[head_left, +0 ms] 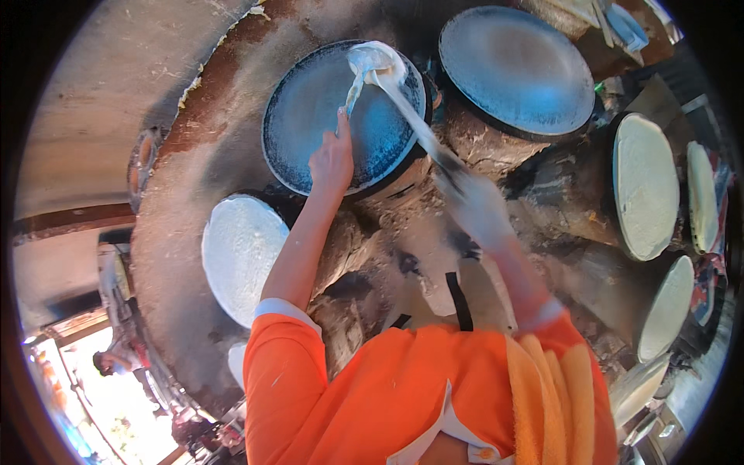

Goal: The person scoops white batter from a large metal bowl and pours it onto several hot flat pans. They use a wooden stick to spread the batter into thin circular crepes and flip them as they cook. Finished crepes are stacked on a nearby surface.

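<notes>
"What was the left hand [333, 161] doing?"

"It was closed around the handle of a ladle [355, 91], one finger stretched along the shaft. The ladle's bowl was over the far part of a dark round griddle [310, 116]."

"And the right hand [474, 208]?"

"Badly blurred, so I couldn't make out its separate fingers, but it was wrapped around the near end of a long tool [412, 116]. The tool slanted away to the left, and its pale far end reached the ladle's bowl. I couldn't tell whether the two touched."

"Was there anything on them?"

"A white, wet-looking mixture [397, 71] coated the bowl and showed just beside it."

"What stood around that griddle?"

"A second dark griddle [515, 70] sat to its right, with only a dusty film on top. Nearer the person, beside the left forearm, a round white sheet [242, 260] lay on the earthen stove [174, 248]. Over on the right, a large pale disc [645, 186] filled another round pan, and a smaller one [666, 310] showed closer in."

"And the person?"

"An orange shirt [418, 380], with a lighter orange cloth [554, 403] hanging down its right side."
</notes>
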`<control>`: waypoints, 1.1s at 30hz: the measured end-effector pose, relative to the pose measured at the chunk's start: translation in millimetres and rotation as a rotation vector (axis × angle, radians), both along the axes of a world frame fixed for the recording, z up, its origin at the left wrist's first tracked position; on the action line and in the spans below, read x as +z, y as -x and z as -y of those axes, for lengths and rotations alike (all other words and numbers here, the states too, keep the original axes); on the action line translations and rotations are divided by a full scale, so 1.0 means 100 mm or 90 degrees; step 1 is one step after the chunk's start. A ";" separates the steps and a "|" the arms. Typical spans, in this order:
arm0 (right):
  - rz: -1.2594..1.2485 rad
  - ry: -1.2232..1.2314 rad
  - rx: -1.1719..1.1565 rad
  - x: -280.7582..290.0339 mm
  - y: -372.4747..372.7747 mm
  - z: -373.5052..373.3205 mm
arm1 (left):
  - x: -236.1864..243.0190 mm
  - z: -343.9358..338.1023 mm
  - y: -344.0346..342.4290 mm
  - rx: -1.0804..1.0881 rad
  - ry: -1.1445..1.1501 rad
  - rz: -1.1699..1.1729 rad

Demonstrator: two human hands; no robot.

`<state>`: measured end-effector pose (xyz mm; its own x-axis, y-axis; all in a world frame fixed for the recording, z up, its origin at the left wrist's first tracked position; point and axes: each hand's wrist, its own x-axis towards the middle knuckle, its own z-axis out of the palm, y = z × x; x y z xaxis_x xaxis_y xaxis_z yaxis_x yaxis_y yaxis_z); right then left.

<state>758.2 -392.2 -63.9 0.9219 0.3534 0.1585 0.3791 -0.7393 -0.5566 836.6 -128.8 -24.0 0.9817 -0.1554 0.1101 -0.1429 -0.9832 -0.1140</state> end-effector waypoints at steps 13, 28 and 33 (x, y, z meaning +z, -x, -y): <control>-0.142 0.000 -0.328 0.05 0.01 -0.71 | -0.09 -0.38 -0.63 0.088 0.168 -0.001; -0.108 0.343 0.106 0.51 -1.04 -1.34 | 0.28 -0.64 0.79 0.416 0.382 0.026; -0.121 0.133 -0.041 0.35 -1.19 -0.32 | 0.25 0.16 0.04 0.321 0.379 0.015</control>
<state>877.6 -360.4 -28.7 0.9497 0.3000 -0.0902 0.2308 -0.8647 -0.4460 832.7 -145.0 1.4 0.9145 0.4006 0.0563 0.3335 -0.8253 0.4557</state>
